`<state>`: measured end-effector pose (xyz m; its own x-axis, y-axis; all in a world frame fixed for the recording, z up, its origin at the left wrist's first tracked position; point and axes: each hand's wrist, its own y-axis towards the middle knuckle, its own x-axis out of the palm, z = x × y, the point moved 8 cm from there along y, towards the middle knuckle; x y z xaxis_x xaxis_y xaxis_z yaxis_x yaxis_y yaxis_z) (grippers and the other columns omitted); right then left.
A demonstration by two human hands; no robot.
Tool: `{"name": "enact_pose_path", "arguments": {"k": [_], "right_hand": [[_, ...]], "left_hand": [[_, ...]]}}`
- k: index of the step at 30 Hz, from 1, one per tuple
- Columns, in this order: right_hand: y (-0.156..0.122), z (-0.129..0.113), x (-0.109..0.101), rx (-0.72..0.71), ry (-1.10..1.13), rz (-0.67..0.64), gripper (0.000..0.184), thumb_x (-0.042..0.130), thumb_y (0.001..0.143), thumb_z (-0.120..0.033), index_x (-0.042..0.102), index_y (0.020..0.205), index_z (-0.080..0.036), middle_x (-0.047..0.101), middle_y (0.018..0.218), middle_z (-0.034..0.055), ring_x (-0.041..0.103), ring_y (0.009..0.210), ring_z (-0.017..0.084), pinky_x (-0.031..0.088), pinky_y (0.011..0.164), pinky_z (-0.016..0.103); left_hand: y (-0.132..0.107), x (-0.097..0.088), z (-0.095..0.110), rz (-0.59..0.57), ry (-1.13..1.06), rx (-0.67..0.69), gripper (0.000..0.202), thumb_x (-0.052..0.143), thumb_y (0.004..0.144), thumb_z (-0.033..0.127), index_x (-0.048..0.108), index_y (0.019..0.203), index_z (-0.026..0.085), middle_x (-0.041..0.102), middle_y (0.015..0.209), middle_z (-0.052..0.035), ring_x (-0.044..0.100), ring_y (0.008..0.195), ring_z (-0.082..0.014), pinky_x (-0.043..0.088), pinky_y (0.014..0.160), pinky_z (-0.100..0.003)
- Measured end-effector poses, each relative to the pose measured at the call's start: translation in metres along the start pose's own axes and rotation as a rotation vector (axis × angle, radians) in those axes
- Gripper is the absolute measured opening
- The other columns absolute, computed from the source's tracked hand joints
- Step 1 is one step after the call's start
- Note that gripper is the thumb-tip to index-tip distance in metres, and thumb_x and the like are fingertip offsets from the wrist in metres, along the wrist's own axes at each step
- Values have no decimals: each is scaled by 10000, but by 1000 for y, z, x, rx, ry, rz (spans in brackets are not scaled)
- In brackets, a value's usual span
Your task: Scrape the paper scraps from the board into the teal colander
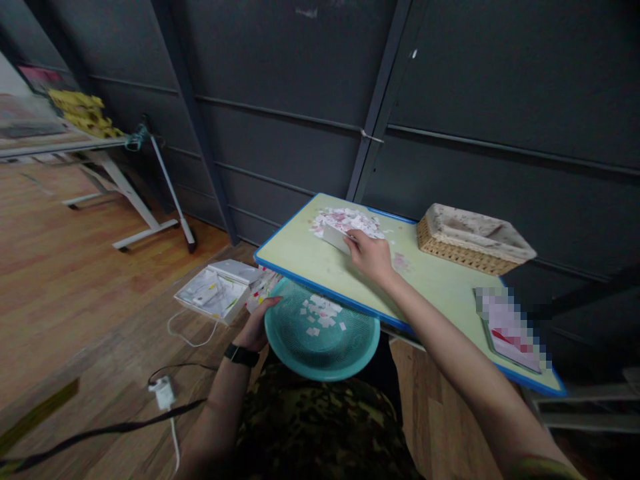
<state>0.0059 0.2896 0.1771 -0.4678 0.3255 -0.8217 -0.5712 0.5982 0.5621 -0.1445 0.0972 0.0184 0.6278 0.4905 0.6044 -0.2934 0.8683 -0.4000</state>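
My left hand grips the left rim of a teal plastic basin, which sits against my lap just under the table's near edge. Several small white paper pieces lie inside it. My right hand is closed on a flat white card, held on edge over the yellow tabletop. Right behind the card spreads a pile of paper scraps, white with some pink. The fingertips of my left hand are partly hidden at the rim.
The yellow table has a blue edge. A cloth-lined wicker basket stands at its back right, a blurred-out tablet-like object at the right end. An open white box, cables and a power adapter lie on the floor at left.
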Motion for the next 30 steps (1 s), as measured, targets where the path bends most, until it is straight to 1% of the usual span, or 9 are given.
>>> {"name": "enact_pose_path", "arguments": {"k": [3,5,7,11,13,16,20,24,30], "right_hand": [[7,-5,5,1,-44,-38,366,399,966,-360,673,1148,-200,769,882,99,694,721,251,393,615,292],[8,-7,6,-18,-46,-47,363,401,966,-353,672,1151,-199,769,881,98,694,724,249,388,615,289],[6,-7,6,-44,-35,-46,358,401,966,-352,676,1142,-206,769,880,90,694,729,240,390,623,283],[-1,-5,1,-107,-3,-45,338,405,958,-344,693,1096,-232,771,885,65,695,738,226,396,634,277],[-3,-1,-2,-119,2,-37,332,413,955,-345,700,1080,-234,772,896,62,697,747,227,396,633,280],[-4,10,-6,-90,-9,-11,339,422,953,-353,701,1097,-225,772,902,71,697,746,233,394,634,287],[-4,25,-11,-18,-7,31,358,423,948,-354,697,1114,-194,769,894,96,693,733,238,401,637,296],[-6,24,-13,-9,19,48,342,441,947,-360,699,1098,-195,770,913,92,700,760,236,411,655,290],[-4,7,-11,-63,-26,-31,330,443,944,-344,708,1094,-218,773,904,80,706,768,240,417,660,289]], "left_hand": [[0,-1,-3,-8,5,-21,276,737,725,242,743,976,125,801,827,-98,743,702,-261,573,676,-339],[0,-2,-4,-12,6,-16,244,727,739,248,739,944,117,797,799,-92,741,699,-249,574,702,-333],[0,-1,-4,-30,8,-9,257,715,752,248,734,972,115,797,811,-93,746,749,-260,573,748,-342],[1,2,-5,-48,-10,3,373,713,753,230,709,1115,139,803,910,-100,749,834,-284,570,787,-357],[2,1,-6,-41,-9,2,352,713,751,234,719,1089,135,804,870,-97,751,813,-283,574,773,-352],[4,0,-7,-42,4,8,317,704,758,246,732,1049,122,800,801,-95,751,792,-286,579,758,-353],[3,1,-7,-45,-10,26,393,721,745,242,712,1126,145,804,870,-91,747,851,-302,579,757,-362],[1,4,-7,-42,-20,15,376,739,724,250,725,1082,137,802,894,-104,740,892,-319,578,761,-364],[3,2,-8,-65,-10,8,290,742,724,278,749,987,155,777,695,-67,744,775,-303,568,715,-356]]}}
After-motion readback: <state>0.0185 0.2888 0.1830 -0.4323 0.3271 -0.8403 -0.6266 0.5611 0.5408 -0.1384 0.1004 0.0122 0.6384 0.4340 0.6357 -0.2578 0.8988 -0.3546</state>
